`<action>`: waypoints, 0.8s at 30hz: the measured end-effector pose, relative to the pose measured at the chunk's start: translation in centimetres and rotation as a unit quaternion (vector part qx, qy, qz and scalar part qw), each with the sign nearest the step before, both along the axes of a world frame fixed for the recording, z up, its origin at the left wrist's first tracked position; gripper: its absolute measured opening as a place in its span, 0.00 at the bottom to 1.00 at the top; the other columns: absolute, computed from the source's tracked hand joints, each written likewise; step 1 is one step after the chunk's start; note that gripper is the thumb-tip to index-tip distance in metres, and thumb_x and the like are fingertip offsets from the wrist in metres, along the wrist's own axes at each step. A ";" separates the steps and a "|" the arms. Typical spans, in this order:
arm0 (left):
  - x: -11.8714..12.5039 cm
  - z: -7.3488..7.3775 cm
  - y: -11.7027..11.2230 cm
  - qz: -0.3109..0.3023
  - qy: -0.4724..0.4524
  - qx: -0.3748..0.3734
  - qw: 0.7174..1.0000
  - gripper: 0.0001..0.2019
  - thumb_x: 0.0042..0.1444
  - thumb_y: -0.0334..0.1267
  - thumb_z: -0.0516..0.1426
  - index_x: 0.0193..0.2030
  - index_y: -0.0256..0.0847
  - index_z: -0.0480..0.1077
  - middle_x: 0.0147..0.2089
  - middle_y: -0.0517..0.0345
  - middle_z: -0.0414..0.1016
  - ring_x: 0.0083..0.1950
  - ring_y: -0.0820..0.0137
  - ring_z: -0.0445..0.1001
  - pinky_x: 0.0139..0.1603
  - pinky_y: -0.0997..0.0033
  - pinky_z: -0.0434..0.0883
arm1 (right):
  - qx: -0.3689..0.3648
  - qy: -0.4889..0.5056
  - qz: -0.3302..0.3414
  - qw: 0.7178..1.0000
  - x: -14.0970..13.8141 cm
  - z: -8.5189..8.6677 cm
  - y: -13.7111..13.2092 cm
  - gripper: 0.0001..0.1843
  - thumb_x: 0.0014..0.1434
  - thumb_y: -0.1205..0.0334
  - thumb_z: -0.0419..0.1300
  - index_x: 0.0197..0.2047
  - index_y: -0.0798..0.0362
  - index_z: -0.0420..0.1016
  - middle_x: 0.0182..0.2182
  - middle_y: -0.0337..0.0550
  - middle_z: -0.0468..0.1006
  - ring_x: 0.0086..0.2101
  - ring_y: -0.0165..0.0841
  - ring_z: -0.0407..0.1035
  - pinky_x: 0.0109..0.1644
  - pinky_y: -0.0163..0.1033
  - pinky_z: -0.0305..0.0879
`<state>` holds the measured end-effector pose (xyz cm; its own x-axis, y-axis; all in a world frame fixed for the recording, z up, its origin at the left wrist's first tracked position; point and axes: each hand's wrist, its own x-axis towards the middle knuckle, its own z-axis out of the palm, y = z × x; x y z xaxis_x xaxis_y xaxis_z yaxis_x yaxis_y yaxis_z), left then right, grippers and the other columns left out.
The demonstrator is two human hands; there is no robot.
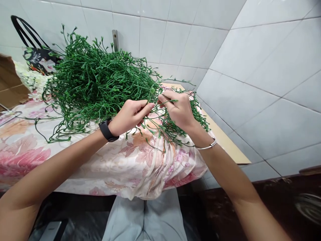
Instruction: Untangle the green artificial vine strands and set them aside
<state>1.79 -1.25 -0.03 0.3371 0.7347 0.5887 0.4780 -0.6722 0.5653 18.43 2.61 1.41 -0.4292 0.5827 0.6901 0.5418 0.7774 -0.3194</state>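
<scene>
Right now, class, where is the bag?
In the head view, the bag is at the upper left, behind the white flowers and left of the green stems.

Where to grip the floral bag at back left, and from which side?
Likely best by the black handles, from above: they loop up, standing clear over the floral bag. Green stems overlap its right edge, so coming from that side would probably snag.

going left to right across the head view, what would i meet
Brown cardboard, floral bag, big green stem pile, right hand, silver bangle. Left hand overlaps the pile, so it's left out.
</scene>
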 end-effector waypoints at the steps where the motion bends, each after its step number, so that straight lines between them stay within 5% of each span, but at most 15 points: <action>1: 0.0 -0.1 -0.1 0.000 -0.008 -0.014 1.000 0.17 0.58 0.41 0.48 0.20 0.37 0.57 0.13 0.66 0.59 0.13 0.82 0.57 0.15 0.81 0.52 | 0.010 -0.004 -0.009 1.000 0.0 -0.1 0.0 0.18 0.60 0.54 0.48 0.23 0.54 0.64 0.22 0.39 0.68 0.25 0.26 0.60 0.32 0.34 0.55; 6: -0.4 -0.4 -0.4 -0.002 0.012 -0.024 1.000 0.19 0.57 0.40 0.49 0.17 0.36 0.56 0.12 0.66 0.56 0.14 0.83 0.56 0.16 0.82 0.53 | 0.037 0.081 -0.095 0.992 2.0 0.7 1.1 0.16 0.60 0.57 0.46 0.26 0.54 0.67 0.21 0.39 0.68 0.24 0.26 0.62 0.33 0.36 0.58; 9: -1.2 -0.3 0.3 0.018 -0.039 -0.046 0.998 0.18 0.57 0.41 0.50 0.17 0.36 0.56 0.13 0.66 0.55 0.14 0.83 0.55 0.15 0.82 0.54 | -0.020 0.106 -0.071 0.992 3.5 1.1 1.9 0.17 0.60 0.58 0.47 0.25 0.55 0.69 0.20 0.39 0.68 0.23 0.25 0.63 0.32 0.35 0.59; 14: -1.9 0.1 1.3 0.013 -0.180 -0.130 0.975 0.16 0.56 0.43 0.50 0.22 0.37 0.60 0.20 0.63 0.61 0.15 0.82 0.57 0.12 0.81 0.56 | -0.119 -0.028 -0.018 0.992 4.1 1.5 2.1 0.13 0.56 0.60 0.52 0.28 0.56 0.74 0.21 0.38 0.68 0.24 0.24 0.60 0.30 0.35 0.56; 24: -1.7 -0.2 1.3 0.013 -0.173 -0.127 0.977 0.16 0.56 0.43 0.50 0.21 0.37 0.57 0.21 0.63 0.59 0.17 0.82 0.56 0.14 0.80 0.55 | -0.103 -0.186 0.047 0.976 5.7 2.8 1.0 0.14 0.53 0.55 0.57 0.43 0.48 0.74 0.36 0.43 0.72 0.39 0.34 0.65 0.45 0.43 0.60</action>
<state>0.12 0.00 -0.21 0.1303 0.8774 0.4617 0.2437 -0.4797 0.8429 24.10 3.60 4.26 -0.6855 0.6393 0.3483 0.5799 0.7687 -0.2697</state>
